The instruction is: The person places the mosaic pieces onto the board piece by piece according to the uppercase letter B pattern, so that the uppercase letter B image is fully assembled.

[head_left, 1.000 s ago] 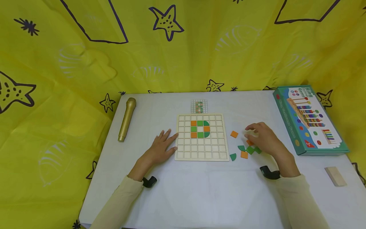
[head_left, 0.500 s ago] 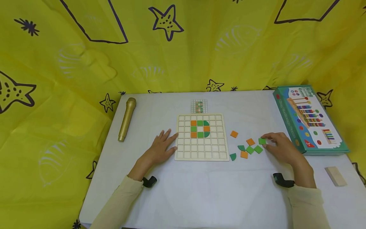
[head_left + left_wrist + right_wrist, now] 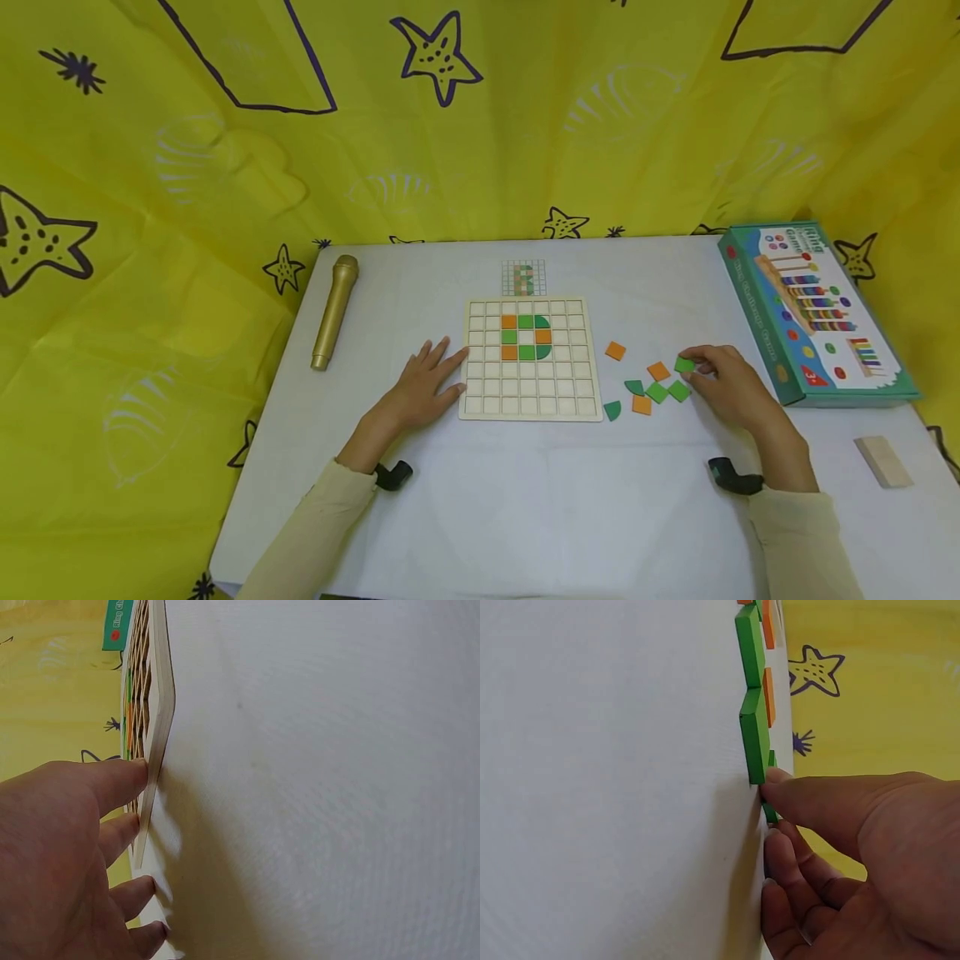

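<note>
A pale wooden grid board point(image 3: 530, 386) lies mid-table, with orange, green and rounded dark green tiles set in a ring in its upper cells. My left hand point(image 3: 420, 390) rests flat at its left side, fingers spread; in the left wrist view the thumb and index fingertips touch the board's edge point(image 3: 160, 712). At the right, my right hand point(image 3: 729, 387) pinches a green square tile point(image 3: 683, 365) between thumb and fingers, low over the table. Around it lie two more green squares point(image 3: 679, 391), several orange squares point(image 3: 657, 372) and two dark green quarter-circles point(image 3: 612, 410).
Behind the board lies a small pattern card point(image 3: 523, 278) with a coloured figure on a grid. A gold microphone point(image 3: 334, 312) is at the far left. To the right are a green game box point(image 3: 821, 317) and a pale wooden block point(image 3: 883, 462). A yellow curtain point(image 3: 495, 150) hangs behind.
My right hand moved right and nearer from above the loose tiles, took hold of the green square, then shifted it slightly left and away. My left hand stayed at the board.
</note>
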`<state>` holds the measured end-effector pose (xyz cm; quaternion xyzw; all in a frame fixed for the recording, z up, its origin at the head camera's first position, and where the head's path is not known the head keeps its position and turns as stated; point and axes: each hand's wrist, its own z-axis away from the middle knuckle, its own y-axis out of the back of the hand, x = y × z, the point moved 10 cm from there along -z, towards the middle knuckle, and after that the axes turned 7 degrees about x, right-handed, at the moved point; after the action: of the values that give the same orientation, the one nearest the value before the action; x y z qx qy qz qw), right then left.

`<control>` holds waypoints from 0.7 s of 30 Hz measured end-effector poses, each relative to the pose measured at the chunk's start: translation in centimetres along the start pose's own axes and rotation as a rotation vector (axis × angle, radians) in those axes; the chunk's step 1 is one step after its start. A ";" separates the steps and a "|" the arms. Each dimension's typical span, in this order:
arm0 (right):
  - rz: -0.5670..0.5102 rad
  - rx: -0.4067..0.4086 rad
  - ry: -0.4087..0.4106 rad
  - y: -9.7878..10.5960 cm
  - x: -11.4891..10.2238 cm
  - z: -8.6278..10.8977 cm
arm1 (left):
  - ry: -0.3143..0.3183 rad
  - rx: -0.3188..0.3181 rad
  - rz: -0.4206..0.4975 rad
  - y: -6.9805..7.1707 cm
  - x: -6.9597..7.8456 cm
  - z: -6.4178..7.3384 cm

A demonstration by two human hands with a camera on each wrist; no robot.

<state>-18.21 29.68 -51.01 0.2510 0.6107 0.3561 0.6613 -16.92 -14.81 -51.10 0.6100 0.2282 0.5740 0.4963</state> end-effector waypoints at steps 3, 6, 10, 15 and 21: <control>-0.004 0.020 0.003 0.0 -0.1 0.0 | -0.002 -0.002 -0.006 -0.1 0.0 -0.1; -0.003 0.034 0.010 0.1 -0.4 -0.1 | 0.002 -0.005 -0.008 -0.1 -0.1 -0.1; 0.003 0.036 0.018 0.2 -0.9 -0.6 | 0.012 -0.009 -0.007 -0.1 0.0 0.0; 0.009 0.015 0.032 -0.2 -1.6 -1.9 | 0.012 0.000 0.000 0.1 0.2 0.1; 0.004 0.002 0.059 -1.0 -3.6 -3.3 | 0.005 0.006 0.006 0.3 0.5 0.2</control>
<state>-21.35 25.96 -49.98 0.2422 0.6296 0.3641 0.6422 -16.69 -14.62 -50.58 0.6107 0.2293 0.5763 0.4924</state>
